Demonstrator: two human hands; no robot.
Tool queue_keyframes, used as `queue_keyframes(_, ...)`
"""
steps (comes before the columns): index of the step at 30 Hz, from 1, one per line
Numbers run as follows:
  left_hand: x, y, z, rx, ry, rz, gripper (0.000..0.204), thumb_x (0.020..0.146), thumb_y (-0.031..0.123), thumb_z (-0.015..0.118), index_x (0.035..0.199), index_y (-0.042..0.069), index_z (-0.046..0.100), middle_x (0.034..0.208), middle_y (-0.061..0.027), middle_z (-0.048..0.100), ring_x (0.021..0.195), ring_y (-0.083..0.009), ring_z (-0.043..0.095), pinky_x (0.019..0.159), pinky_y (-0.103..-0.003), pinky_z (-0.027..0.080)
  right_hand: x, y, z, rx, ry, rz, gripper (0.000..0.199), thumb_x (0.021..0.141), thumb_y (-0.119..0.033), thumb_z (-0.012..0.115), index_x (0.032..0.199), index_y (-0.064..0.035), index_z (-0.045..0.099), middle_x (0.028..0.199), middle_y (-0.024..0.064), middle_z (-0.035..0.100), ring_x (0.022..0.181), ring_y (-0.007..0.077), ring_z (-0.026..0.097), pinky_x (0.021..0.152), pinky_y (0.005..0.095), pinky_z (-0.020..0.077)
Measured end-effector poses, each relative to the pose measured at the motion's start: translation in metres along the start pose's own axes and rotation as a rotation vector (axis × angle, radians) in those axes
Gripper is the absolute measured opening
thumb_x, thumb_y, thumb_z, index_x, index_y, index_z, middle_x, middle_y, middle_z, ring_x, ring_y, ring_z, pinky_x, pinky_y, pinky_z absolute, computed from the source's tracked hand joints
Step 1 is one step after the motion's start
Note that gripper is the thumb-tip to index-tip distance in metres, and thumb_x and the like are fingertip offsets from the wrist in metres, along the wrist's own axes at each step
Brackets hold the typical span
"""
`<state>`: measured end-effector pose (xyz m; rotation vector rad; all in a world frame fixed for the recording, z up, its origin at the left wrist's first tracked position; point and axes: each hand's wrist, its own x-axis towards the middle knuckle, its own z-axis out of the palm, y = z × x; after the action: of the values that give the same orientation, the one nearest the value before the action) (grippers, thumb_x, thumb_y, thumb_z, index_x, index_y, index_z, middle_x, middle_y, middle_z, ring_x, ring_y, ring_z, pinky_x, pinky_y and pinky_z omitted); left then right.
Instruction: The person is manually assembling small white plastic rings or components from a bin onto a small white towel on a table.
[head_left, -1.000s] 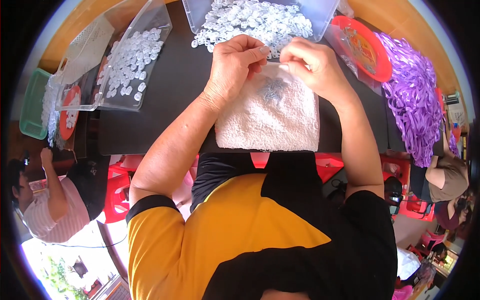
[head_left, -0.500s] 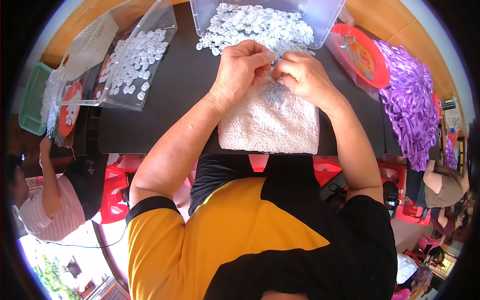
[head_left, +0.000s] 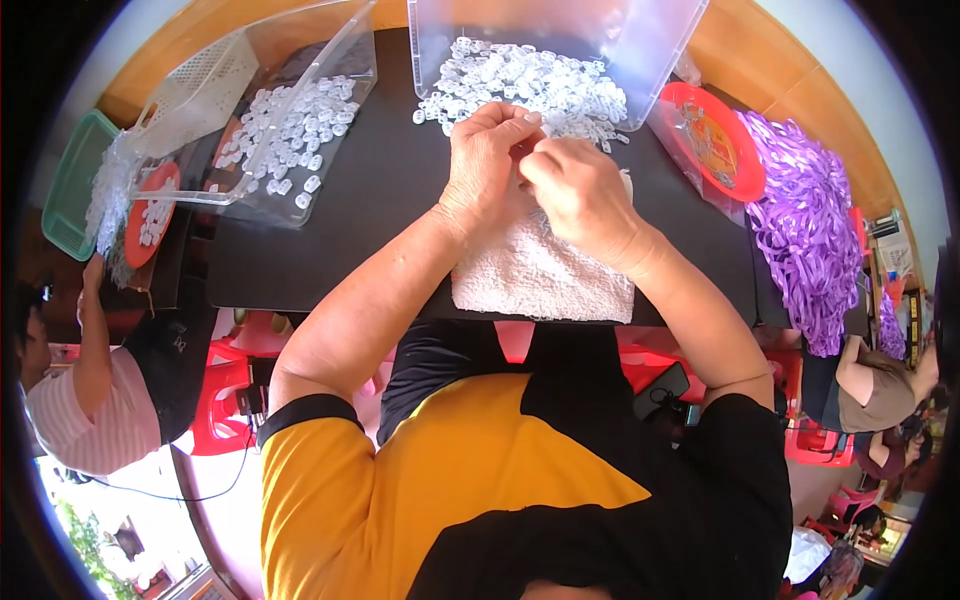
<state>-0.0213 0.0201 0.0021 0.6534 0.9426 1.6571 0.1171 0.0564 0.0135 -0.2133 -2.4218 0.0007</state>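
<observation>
My left hand (head_left: pixel 487 160) and my right hand (head_left: pixel 585 195) meet above the far edge of a folded off-white towel (head_left: pixel 540 275). Fingers of both are pinched together, nearly tip to tip. Whatever they hold is too small and too covered to make out. Beneath my right hand, the small grey metal pieces on the towel are almost wholly hidden. Just beyond my fingers, a pile of small white plastic pieces (head_left: pixel 530 80) spills from a clear plastic bin (head_left: pixel 660 60) lying open toward me.
At left, another clear bin (head_left: pixel 225 200) holds similar white pieces, beside a green basket (head_left: pixel 68 220) and a seated person (head_left: pixel 95 410). A red plate (head_left: pixel 745 165) with a clear bag and heaped purple ribbons (head_left: pixel 805 240) lie right on the black table (head_left: pixel 390 255).
My right hand has shifted left and turned over the metal pieces, covering them, its fingers now closer to my left hand. The whole view has shifted slightly.
</observation>
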Motion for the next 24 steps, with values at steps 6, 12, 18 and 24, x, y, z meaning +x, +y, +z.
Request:
queue_keyframes(6, 0.003, 0.002, -0.006, -0.052, -0.022, -0.014, 0.01, 0.091, 0.009, 0.059, 0.091, -0.001, 0.06, 0.082, -0.0078, 0.062, 0.075, -0.0149, 0.06, 0.069, -0.027, 0.05, 0.007, -0.006, 0.013, 0.371, 0.053, 0.177, 0.013, 0.073, 0.006, 0.058, 0.083, -0.0026, 0.054, 0.08, 0.0113, 0.059, 0.076, 0.033, 0.06, 0.063, 0.0412, 0.0484)
queue_keyframes(12, 0.001, 0.007, -0.005, -0.073, 0.014, 0.089, 0.012, 0.087, 0.009, 0.063, 0.09, -0.003, 0.061, 0.079, -0.0088, 0.063, 0.068, -0.0158, 0.06, 0.066, -0.028, 0.051, 0.017, -0.002, -0.013, 0.526, 0.145, 0.437, 0.005, 0.085, 0.0, 0.063, 0.089, -0.0015, 0.061, 0.083, 0.0077, 0.065, 0.077, 0.0157, 0.064, 0.068, 0.028, 0.0503)
queue_keyframes(18, 0.001, 0.007, -0.002, 0.115, -0.07, 0.062, 0.011, 0.089, 0.01, 0.061, 0.089, -0.001, 0.06, 0.076, -0.0078, 0.063, 0.066, -0.0148, 0.061, 0.064, -0.027, 0.049, 0.0, 0.03, -0.015, 0.653, 0.191, 0.601, 0.011, 0.086, 0.004, 0.06, 0.095, 0.0006, 0.064, 0.086, 0.0036, 0.066, 0.081, 0.0089, 0.06, 0.073, 0.024, 0.0486)
queue_keyframes(24, -0.001, 0.005, 0.0, 0.234, -0.124, 0.074, 0.012, 0.087, 0.011, 0.064, 0.087, 0.0, 0.06, 0.073, -0.0054, 0.062, 0.063, -0.0116, 0.057, 0.06, -0.025, 0.047, -0.002, 0.032, -0.016, 0.761, 0.169, 0.647, 0.015, 0.088, 0.0, 0.057, 0.101, 0.0004, 0.064, 0.09, 0.0009, 0.063, 0.083, 0.0071, 0.057, 0.077, 0.0222, 0.0454)
